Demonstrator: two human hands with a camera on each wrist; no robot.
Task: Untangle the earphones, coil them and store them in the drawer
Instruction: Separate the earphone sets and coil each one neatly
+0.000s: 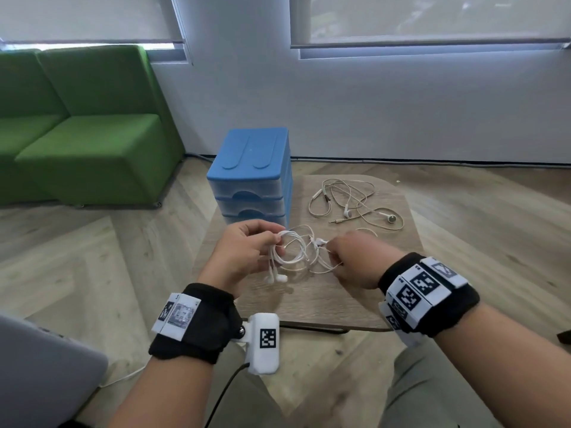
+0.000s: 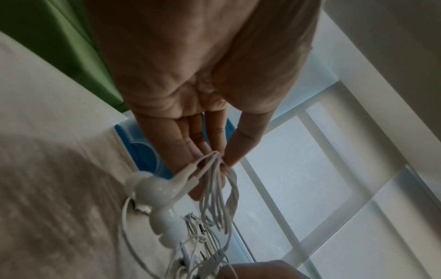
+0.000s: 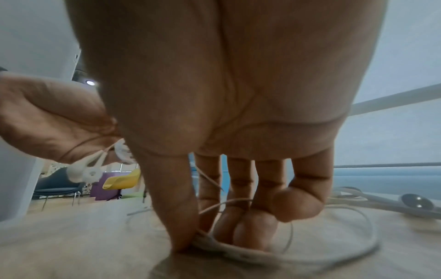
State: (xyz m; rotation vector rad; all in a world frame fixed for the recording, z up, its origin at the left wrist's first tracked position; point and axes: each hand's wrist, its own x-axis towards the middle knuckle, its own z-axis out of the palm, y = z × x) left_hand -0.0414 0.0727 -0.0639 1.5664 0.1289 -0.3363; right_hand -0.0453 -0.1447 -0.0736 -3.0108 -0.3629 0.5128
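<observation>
Both wrists wear black bands with printed markers, and just beyond them the left hand [image 1: 244, 251] pinches a bundle of white earphones [image 1: 292, 253] between thumb and fingertips, earbuds dangling below the coil. Just right of the coil, the right hand [image 1: 355, 261] pinches a loose strand of the same cord low against the wooden table [image 1: 364, 301]. Behind the coil stands a blue drawer unit [image 1: 251, 177] with three closed drawers. Right of that unit, a second, beige pair of earphones [image 1: 352, 200] lies tangled on the tabletop. Left of the unit sits a green sofa [image 1: 80, 128]; behind it are a white wall and blinded windows.
</observation>
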